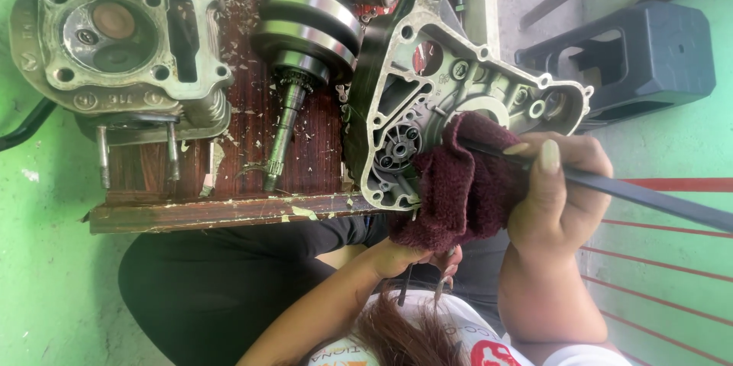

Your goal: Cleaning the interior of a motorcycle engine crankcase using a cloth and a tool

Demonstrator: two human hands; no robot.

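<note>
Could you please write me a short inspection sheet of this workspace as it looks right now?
Surface: wooden board, dark red, worn, strewn with pale flakes.
Job's things: grey metal engine cover on the board's edge; maroon rag pressed against it; long dark tool over the rag.
Clutter: cylinder head with studs; crankshaft lying beside it.
Hands: right hand grips the tool and rag; left hand under the rag, mostly hidden.
Cables: black hose at the left edge.
Surroundings: green floor; dark plastic stool.
</note>
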